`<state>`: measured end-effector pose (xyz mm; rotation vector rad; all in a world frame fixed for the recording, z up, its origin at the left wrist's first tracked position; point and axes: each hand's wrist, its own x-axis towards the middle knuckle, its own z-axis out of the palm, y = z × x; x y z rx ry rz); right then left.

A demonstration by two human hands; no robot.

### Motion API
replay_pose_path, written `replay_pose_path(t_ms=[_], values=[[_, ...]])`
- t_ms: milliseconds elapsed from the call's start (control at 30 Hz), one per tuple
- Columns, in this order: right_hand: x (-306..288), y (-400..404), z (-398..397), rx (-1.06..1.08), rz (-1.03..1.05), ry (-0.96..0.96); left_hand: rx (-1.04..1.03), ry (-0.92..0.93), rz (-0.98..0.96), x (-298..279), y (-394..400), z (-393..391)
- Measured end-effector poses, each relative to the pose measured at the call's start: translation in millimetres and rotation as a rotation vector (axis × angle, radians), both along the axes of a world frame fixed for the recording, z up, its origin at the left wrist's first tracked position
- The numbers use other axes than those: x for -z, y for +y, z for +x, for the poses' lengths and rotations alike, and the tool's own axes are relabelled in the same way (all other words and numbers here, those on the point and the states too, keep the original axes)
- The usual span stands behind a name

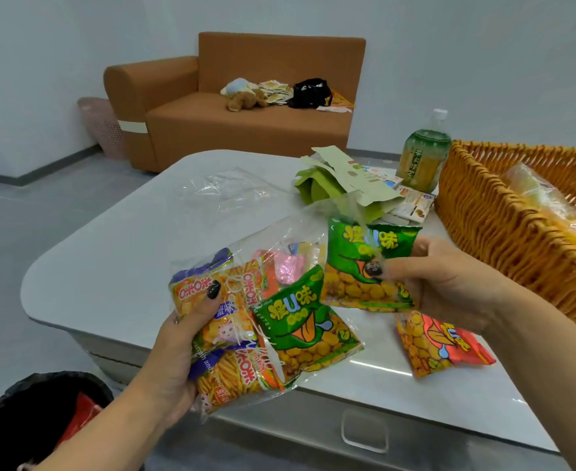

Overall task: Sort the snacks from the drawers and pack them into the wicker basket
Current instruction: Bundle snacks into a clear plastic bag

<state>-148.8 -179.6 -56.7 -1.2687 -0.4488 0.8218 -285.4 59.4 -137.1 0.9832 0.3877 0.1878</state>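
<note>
My left hand (178, 355) grips a clear plastic bag (246, 321) stuffed with orange stick-snack packets and a green snack packet (300, 331), held above the near edge of the white table (110, 253). My right hand (449, 283) pinches another green snack packet (368, 266) at the bag's mouth, thumb on its front. A red snack packet (439, 345) lies flat on the table under my right wrist. The wicker basket (504, 232) stands at the right, with a yellow packet (544, 202) inside it.
Torn green packaging (344, 181), small cartons and a green-labelled drink bottle (422, 158) sit behind the snacks. Crumpled clear plastic (225, 188) lies mid-table. A black-lined bin (42, 419) is at lower left. An orange sofa (239, 107) stands beyond. A drawer handle (364, 433) shows below the tabletop.
</note>
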Motion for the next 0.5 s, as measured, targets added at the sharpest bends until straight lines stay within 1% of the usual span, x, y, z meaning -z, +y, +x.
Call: replay_pose_path(t_ms=[100, 200, 300, 400, 500], values=[[-5, -1, 0, -0.052, -0.152, -0.100, 0.011, 0.005, 0.015, -1, -2, 3], [-10, 1, -2, -0.027, -0.273, -0.203, 0.025, 0.004, 0.033, -1, -3, 5], [-14, 1, -1, -0.044, -0.302, -0.250, 0.020, 0.002, 0.075, -1, -5, 6], [-19, -1, -1, -0.164, -0.379, -0.272, 0.014, -0.001, 0.075, 0, -7, 7], [-27, -10, 4, -0.186, -0.407, -0.264, -0.002, 0.002, 0.083, 0, -8, 8]])
